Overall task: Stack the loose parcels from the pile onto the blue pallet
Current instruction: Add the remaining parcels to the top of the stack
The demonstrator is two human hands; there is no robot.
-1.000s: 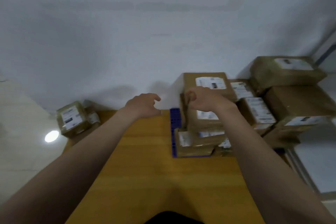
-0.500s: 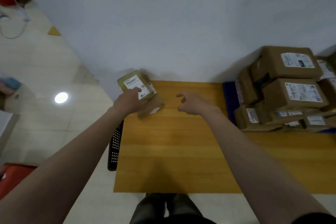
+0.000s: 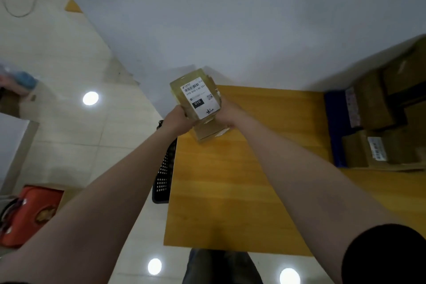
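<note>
Half a second before, only the left hand touched the parcel and the right hand hung open; now both hands clasped it, one per side, label up, at the table's far-left corner. One more parcel lay beneath. The tabletop between lay bare up to the blue pallet (stacked at right, count unclear).

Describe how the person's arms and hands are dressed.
Both forearms are bare, and the left hand and right hand wear no gloves. No watch or ring shows. A short black sleeve covers the right upper arm; the left upper arm lies outside the frame.
</note>
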